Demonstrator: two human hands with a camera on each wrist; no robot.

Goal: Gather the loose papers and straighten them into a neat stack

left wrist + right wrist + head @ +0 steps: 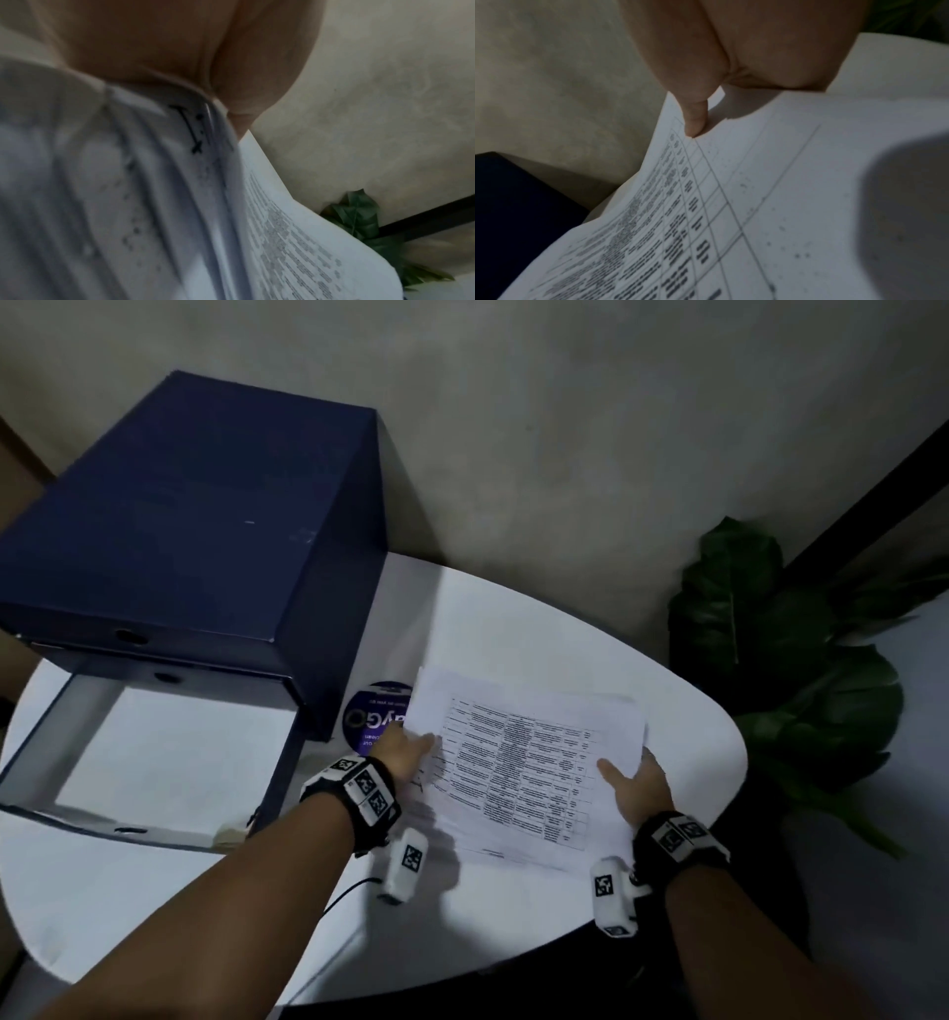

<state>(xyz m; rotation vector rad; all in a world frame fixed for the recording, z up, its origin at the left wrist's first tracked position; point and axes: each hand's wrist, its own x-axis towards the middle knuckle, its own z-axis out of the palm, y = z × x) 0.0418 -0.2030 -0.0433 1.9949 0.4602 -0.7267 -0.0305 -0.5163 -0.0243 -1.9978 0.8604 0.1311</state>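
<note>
Papers [524, 762] lifted slightly off the white table [513, 618], beside the blue box [195, 516]; my left hand [403, 752] pinches their left edge, my right hand [639, 783] grips the right edge, thumb on top; sheets are fanned unevenly at the left; risk, as I judge it: a loose lower sheet slips out if either grip slackens.

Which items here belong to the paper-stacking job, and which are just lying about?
In the job:
papers
left hand, gripping their left edge
right hand, gripping their right edge

Lying about:
dark blue file box
round purple sticker
leafy plant
</note>
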